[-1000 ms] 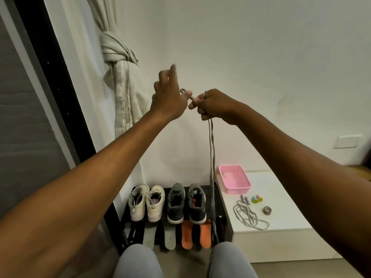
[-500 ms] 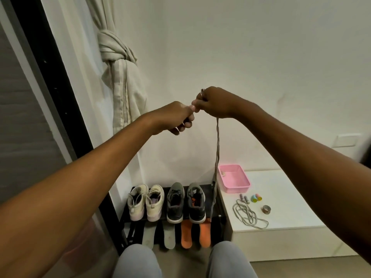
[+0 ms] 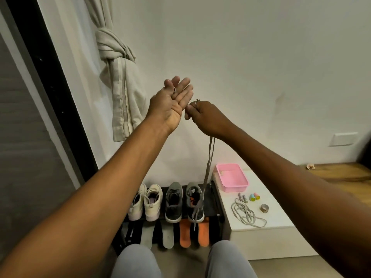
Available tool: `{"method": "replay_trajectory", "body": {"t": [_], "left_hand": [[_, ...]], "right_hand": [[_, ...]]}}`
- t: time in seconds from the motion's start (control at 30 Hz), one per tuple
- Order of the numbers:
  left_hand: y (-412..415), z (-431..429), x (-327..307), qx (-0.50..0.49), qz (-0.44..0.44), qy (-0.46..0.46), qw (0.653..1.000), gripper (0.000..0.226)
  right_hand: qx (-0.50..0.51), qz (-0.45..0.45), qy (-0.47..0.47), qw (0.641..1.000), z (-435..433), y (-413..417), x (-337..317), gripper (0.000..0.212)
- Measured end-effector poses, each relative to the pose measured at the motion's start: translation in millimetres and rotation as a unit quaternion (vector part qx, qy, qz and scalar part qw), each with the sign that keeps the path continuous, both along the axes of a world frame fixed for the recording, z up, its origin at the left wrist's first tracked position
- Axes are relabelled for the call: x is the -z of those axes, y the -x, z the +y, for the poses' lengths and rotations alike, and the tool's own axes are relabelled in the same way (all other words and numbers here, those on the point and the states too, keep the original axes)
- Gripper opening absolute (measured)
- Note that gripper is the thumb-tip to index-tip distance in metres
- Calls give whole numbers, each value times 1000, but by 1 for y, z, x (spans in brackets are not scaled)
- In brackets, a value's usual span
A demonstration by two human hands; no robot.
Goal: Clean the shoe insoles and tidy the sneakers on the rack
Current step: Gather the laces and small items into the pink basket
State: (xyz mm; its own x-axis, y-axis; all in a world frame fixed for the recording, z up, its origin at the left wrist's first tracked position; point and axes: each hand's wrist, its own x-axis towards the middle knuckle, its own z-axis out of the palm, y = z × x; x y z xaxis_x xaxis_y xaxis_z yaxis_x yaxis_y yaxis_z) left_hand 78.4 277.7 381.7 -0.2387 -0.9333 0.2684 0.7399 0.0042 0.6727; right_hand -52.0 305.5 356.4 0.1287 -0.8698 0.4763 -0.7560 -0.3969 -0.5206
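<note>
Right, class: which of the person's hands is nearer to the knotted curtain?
Left. The left hand, open, is right of and below the knotted curtain; the right hand, gripping the shoelace, lies beyond it, farther right.

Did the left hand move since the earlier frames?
Yes. The left hand has opened from a fist and risen slightly toward the level of the curtain knot; the right hand pinches the shoelace.

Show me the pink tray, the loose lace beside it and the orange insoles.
pink tray (image 3: 234, 188), head view, front wall.
loose lace (image 3: 244, 213), head view, middle of the coil.
orange insoles (image 3: 184, 233), head view, left insole's middle.
</note>
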Motion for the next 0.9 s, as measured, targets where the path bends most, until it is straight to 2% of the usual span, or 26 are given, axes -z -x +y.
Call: {"method": "replay_trajectory", "body": {"t": [0.07,0.1,0.13,0.2,0.27,0.3,0.4,0.53,0.67,0.73,0.8,0.9], "left_hand": [[2,-4,7,-81,-48,25,995,28],[2,-8,13,-141,-101,48,984,26],[0,-11,20,-207,-170,84,960,25],[-4,-14,38,-295,-325,195,877,27],[-4,-10,60,-296,-440,293,796,31],[-3,-4,69,-268,-469,293,789,33],[-1,18,78,-112,-442,212,864,41],[1,35,62,35,-397,174,901,45],[-8,42,47,185,-288,66,937,47],[-11,44,41,198,-219,8,955,51],[-10,47,37,170,-130,-19,977,51],[-3,41,35,118,19,-18,993,44]], "right_hand": [[4,34,0,999,3,-1,0,40],[7,58,-2,998,5,0,-1,40],[11,86,-1,996,6,2,-2,41],[20,131,14,991,6,7,-7,43],[39,155,49,986,4,15,-14,49],[54,165,67,983,4,20,-18,53],[96,181,90,975,2,27,-23,64],[84,111,90,986,-3,27,-11,68],[43,22,79,996,-2,22,1,67],[41,-26,68,997,-3,20,11,66],[36,-58,60,996,-5,18,23,68],[17,-50,69,996,-6,10,36,64]]}}
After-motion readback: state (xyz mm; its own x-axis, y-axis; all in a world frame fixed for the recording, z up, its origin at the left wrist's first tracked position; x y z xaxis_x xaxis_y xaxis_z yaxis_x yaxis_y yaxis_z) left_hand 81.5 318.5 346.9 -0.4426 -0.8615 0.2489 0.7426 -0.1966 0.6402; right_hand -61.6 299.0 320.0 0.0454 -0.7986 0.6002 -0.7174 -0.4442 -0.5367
